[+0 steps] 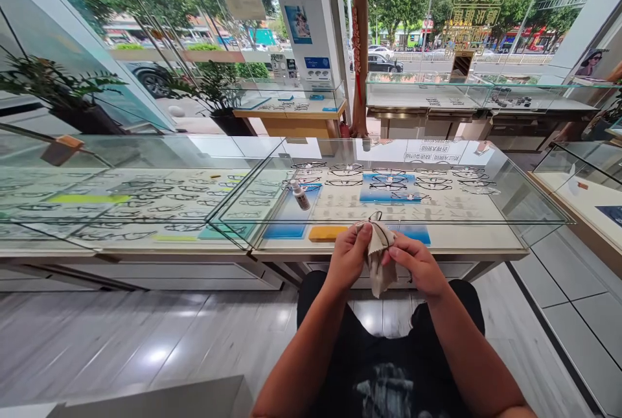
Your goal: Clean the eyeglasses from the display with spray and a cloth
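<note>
My left hand [348, 257] is closed on a beige cleaning cloth [381, 277], which hangs down between my hands. A thin dark-framed pair of eyeglasses [375, 216] is partly wrapped in the cloth; one rim shows above it. My right hand [418, 265] pinches the eyeglasses and the cloth's edge from the other side, with its fingertips partly hidden. Both hands are in front of the glass display case [525, 221], above my lap. A small white bottle with a dark label [300, 197] stands on the case top, left of my hands.
Several pairs of eyeglasses [387, 183] lie in rows at the display case. A yellow-orange flat block [327, 234] and a blue panel [286, 229] are near its front edge. Another glass case [146, 210] adjoins at left. Potted plants [218, 91] and more cases stand by the windows.
</note>
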Available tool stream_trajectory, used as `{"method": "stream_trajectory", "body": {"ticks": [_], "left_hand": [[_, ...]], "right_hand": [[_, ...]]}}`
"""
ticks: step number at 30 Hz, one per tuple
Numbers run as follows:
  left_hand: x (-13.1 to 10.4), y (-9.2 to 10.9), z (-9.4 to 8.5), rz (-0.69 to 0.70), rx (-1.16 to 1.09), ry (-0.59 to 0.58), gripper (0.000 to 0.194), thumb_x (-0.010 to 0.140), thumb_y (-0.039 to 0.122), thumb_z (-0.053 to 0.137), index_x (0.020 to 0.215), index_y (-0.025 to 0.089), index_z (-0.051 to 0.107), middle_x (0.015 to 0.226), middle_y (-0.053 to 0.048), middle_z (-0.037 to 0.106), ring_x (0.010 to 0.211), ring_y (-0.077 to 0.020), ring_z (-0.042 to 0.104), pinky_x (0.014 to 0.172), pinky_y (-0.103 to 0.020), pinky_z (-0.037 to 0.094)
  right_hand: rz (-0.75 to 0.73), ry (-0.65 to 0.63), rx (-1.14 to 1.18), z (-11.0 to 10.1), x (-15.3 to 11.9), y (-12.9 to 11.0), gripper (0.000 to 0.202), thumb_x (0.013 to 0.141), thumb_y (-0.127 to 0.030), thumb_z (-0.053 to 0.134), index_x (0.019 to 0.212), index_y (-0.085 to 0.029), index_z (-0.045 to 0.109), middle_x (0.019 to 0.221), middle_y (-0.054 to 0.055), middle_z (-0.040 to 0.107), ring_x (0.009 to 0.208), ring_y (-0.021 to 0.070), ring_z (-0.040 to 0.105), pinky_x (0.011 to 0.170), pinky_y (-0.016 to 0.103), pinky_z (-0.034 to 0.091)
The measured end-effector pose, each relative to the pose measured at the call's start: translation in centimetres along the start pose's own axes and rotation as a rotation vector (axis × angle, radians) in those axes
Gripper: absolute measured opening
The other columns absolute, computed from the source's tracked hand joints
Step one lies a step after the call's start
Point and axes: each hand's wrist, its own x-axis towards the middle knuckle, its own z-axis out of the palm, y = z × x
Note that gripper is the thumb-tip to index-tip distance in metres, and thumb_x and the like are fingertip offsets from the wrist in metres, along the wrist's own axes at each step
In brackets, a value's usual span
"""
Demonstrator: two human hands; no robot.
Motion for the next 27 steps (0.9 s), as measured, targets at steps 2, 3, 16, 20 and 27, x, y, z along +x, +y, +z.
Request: {"method": "stream_trajectory", "body": {"ticks": [2,3,16,20,27], "left_hand": [[0.1,0.2,-0.2,-0.013,-0.019,-0.093,0.058,0.081,0.072,0.078,0.084,0.015,0.069,0.073,-0.003,0.066,0.065,-0.0129,0.055,0.063,-0.026,0.046],[0.1,0.2,-0.2,-0.013,-0.029,-0.109,0.056,0.078,0.069,0.082,0.087,0.016,0.069,0.075,-0.002,0.066,0.066,-0.0128,0.056,0.063,-0.025,0.046],[0.3,0.4,-0.1,-0.016,-0.053,-0.071,0.058,0.084,0.073,0.075,0.085,0.016,0.069,0.074,-0.002,0.065,0.066,-0.0131,0.054,0.062,-0.025,0.045],[-0.2,0.5,0.4,-0.025,-0.09,-0.072,0.051,0.074,0.06,0.089,0.09,0.018,0.065,0.073,0.002,0.06,0.064,-0.0105,0.05,0.06,-0.022,0.043],[-0.1,0.4,1.4,-0.03,-0.1,0.17,0.065,0.082,0.08,0.07,0.066,0.018,0.055,0.057,0.004,0.051,0.052,-0.0088,0.041,0.052,-0.024,0.036]], "right_hand": [[0.018,0.029,0.024,-0.2,0.1,0.0,0.045,0.093,-0.061,0.071,0.074,-0.021,0.076,0.09,0.006,0.063,0.09,0.0213,0.06,0.086,0.034,0.051],[0.024,0.037,0.039,-0.1,0.1,0.0,0.046,0.093,-0.062,0.071,0.073,-0.021,0.075,0.09,0.006,0.064,0.091,0.0216,0.06,0.087,0.035,0.052],[-0.009,0.053,-0.004,0.2,0.3,0.0,0.046,0.093,-0.063,0.069,0.073,-0.022,0.075,0.087,0.005,0.062,0.086,0.0205,0.058,0.083,0.034,0.049],[0.029,0.06,0.122,0.6,0.2,0.4,0.047,0.091,-0.064,0.071,0.072,-0.021,0.073,0.085,0.004,0.061,0.079,0.0183,0.056,0.076,0.032,0.049],[-0.045,-0.017,-0.012,1.4,-0.1,0.0,0.044,0.097,-0.059,0.066,0.076,-0.022,0.077,0.089,0.006,0.061,0.086,0.0206,0.058,0.079,0.034,0.048]]}}
